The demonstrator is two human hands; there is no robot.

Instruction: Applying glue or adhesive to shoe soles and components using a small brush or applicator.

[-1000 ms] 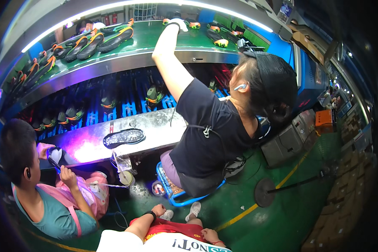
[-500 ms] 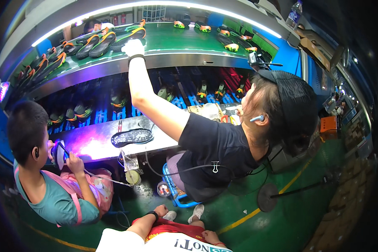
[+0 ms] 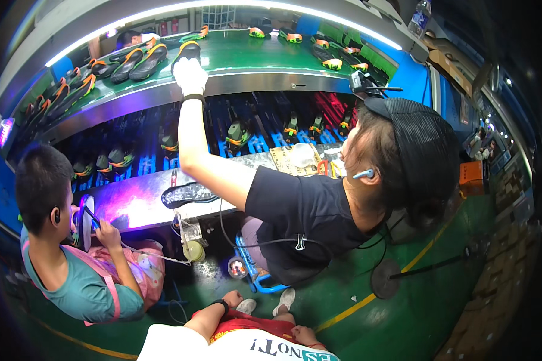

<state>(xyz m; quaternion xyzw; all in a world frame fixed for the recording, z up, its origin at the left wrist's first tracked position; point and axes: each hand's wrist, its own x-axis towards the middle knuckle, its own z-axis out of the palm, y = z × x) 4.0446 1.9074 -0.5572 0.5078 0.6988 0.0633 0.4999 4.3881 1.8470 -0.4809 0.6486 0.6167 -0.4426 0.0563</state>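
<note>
My left hand (image 3: 232, 298), with a black band at the wrist, hangs beside my red shorts (image 3: 253, 328), above the green floor. Its fingers are turned under and hidden, and nothing shows in it. My right hand (image 3: 305, 334) lies on the other side of the shorts, fingers loosely laid out, holding nothing. Ahead, a seated co-worker in black reaches a white-gloved hand (image 3: 191, 76) to a black shoe sole (image 3: 187, 52) with an orange rim on the green conveyor belt (image 3: 235, 53). Left of them, another person in teal works with both hands on a pale sole (image 3: 86, 221).
Several soles (image 3: 149, 62) lie along the belt. Below it, shoes stand on a lower blue rack (image 3: 238, 137). A metal bench (image 3: 144, 201) carries a black sole-shaped mould (image 3: 188, 195). Near my feet are a blue stool (image 3: 264, 281) and a round-based stand (image 3: 386, 280).
The co-worker's gloved hand has drawn a sole on the belt closer and turned it more upright. Their arm and head have shifted slightly. My own hands stay nearly still.
</note>
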